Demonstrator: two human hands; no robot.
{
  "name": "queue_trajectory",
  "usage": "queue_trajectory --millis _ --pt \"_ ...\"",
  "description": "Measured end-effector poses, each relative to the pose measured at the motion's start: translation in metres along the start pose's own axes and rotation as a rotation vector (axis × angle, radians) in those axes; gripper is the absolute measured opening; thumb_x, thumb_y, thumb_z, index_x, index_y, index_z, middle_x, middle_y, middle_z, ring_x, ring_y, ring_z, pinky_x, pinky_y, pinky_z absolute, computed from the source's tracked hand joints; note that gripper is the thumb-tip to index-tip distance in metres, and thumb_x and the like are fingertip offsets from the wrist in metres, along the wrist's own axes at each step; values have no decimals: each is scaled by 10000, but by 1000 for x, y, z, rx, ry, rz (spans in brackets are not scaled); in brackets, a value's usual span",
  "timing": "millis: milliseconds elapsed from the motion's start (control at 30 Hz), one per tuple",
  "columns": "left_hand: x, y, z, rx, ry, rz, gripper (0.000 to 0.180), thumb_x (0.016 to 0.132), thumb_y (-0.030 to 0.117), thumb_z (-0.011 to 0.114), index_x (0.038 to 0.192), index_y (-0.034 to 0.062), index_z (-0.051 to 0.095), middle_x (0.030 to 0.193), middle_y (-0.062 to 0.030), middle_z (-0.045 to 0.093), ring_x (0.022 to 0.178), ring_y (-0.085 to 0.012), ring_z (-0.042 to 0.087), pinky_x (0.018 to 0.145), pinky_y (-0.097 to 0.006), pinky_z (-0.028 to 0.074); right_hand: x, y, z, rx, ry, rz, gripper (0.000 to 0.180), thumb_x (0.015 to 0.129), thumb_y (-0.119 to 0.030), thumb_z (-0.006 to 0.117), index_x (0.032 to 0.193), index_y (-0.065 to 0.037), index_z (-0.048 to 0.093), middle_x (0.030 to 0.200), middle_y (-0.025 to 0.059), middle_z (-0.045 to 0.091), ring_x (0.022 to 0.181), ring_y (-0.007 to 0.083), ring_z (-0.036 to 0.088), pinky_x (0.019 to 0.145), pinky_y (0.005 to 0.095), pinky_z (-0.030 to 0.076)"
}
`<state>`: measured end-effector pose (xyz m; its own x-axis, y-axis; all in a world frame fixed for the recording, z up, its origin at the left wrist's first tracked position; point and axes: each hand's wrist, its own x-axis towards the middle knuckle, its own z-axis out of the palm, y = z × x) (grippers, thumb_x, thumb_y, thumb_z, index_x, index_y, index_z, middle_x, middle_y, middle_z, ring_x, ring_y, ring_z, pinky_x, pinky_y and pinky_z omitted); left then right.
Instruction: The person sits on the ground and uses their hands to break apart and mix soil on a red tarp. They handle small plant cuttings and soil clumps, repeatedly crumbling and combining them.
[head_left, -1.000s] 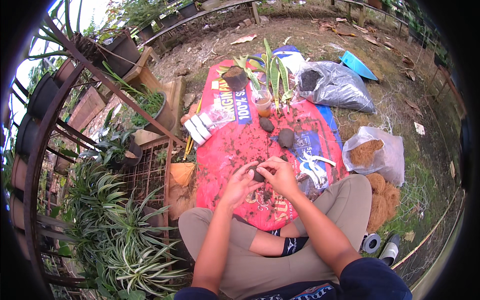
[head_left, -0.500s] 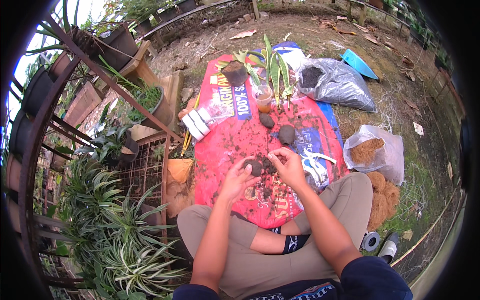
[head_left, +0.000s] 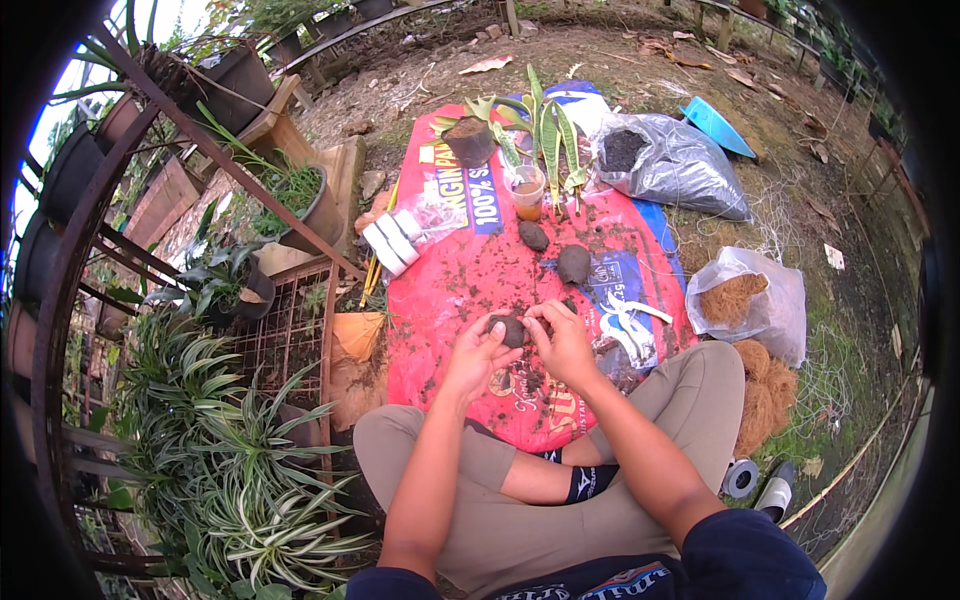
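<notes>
- Outdoors, bare brown ground surrounds a red plastic sheet strewn with dark crumbs, and the person sits cross-legged at its near edge.
- A dark, rounded lump is held above the near half of the sheet, between the two hands.
- The left hand is clamped lightly on it from the left and below: the lump sits at the fingertips, with the thumb against its near side.
- The right hand is at the lump's right edge, thumb and forefinger drawn close together; at this size I cannot tell whether those tips press the lump or pinch something small beside it.
- Two more dark lumps, a smaller one and a larger one, lie on the sheet beyond the hands, apart from each other.
- A white-handled tool lies to the right of the right hand.
- Farther back stand a clear cup of brown liquid, some long green leaves and a dark pot of soil.
- White rolls lie at the sheet's left edge.
- To the right are a grey bag of dark material, a blue scoop and a whitish bag of brown fibre.
- Striped leafy plants crowd the lower left.
</notes>
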<state>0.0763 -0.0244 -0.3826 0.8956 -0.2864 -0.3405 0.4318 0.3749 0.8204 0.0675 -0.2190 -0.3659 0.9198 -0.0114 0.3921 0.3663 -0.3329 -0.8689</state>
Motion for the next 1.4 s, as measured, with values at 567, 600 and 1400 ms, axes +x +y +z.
queue_trajectory --millis 567,600,1400 --pt "0 0 -1 38 17 95 453 1058 180 729 1482 98 592 1290 -62 743 1094 -135 728 910 -282 600 -14 21 20 257 -17 482 154 1037 -99 741 1137 16 716 988 43 758 918 88 718 807 266 580" --pt "0 0 0 67 18 101 450 1055 172 734 1477 97 597 1282 -60 747 1094 -133 728 905 -279 601 -14 23 22 269 -1 472 174 1023 -89 756 1151 15 702 991 51 759 910 91 722 801 266 586" --pt "-10 52 -108 -386 609 533 368 1061 275 738 1383 125 645 1216 -23 722 1096 -145 699 977 -318 584 -63 41 78 73 -507 -31 394 985 10 580 1374 -26 631 1412 148 667 1404 339 593 1213 493 456"
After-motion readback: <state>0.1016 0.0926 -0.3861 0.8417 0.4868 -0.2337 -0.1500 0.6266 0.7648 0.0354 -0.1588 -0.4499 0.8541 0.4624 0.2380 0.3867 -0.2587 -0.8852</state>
